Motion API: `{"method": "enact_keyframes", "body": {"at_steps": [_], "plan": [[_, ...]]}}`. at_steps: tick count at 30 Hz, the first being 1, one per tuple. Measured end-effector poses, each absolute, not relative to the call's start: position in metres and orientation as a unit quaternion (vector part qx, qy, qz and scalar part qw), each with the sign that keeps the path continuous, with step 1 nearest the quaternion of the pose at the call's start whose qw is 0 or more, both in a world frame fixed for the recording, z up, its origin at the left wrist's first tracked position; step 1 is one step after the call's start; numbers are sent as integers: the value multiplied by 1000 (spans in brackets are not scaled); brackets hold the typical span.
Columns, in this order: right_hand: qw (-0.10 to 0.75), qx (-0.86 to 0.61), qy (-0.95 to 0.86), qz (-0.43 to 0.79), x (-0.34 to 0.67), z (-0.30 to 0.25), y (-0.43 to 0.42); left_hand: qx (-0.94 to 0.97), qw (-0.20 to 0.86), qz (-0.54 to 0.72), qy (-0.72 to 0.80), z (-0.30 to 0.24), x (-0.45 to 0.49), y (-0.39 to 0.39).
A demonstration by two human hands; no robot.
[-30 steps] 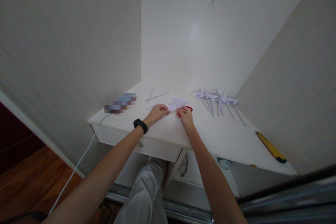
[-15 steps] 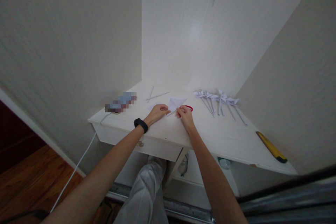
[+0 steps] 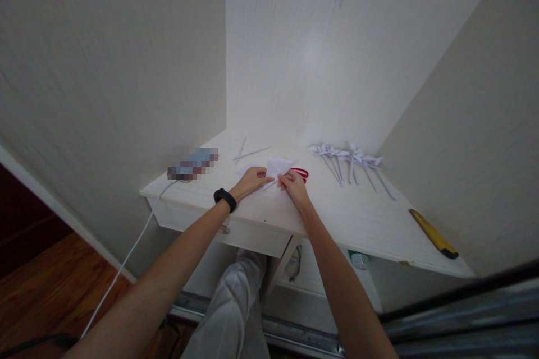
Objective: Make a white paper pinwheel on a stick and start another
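Observation:
A folded piece of white paper [image 3: 278, 166] is held between my two hands, just above the white desk top. My left hand [image 3: 254, 179], with a black band at the wrist, pinches its left side between thumb and fingers. Fingers of my right hand [image 3: 293, 184] are closed on the paper's lower right part. Red-handled scissors [image 3: 301, 174] lie right behind my right hand, their blades hidden. Another flat piece of white paper [image 3: 243, 170] shows partly behind my left hand. Two thin white sticks [image 3: 252, 152] cross each other farther back.
Several white paper pinwheels [image 3: 351, 156] on sticks lie in a row at the back right. A yellow and black cutter [image 3: 433, 234] rests near the right wall. At the left, a blurred-out device [image 3: 193, 164] has a white cable [image 3: 126, 263] hanging off the desk [image 3: 337, 219].
My right hand has shifted slightly left and down, bending the paper's right side inward. More of the red scissor handles now shows. My left hand has barely moved.

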State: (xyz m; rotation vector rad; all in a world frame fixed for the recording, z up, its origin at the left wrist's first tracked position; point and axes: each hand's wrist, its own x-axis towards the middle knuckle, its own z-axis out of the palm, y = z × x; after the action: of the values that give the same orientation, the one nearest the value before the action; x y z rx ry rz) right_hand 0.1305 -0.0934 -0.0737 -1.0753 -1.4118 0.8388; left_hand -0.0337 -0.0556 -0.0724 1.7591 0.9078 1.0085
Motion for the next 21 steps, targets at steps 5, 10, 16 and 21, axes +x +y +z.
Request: {"method": "enact_keyframes", "body": {"at_steps": [5,10,16,21], "plan": [[560,-437,-589,386,132,-78,-90,733,418,396,362,-74,-34,-54],[577,-445,-578,368,131,-75,-92,746,402,399,351,-75,-34,-52],[587,-458,-563,360,132,-72,-94,747,398,405,346,-77,-35,-51],[561,-459,-585,363,129,-72,-97,720,474,400,310,-74,-34,-56]]}}
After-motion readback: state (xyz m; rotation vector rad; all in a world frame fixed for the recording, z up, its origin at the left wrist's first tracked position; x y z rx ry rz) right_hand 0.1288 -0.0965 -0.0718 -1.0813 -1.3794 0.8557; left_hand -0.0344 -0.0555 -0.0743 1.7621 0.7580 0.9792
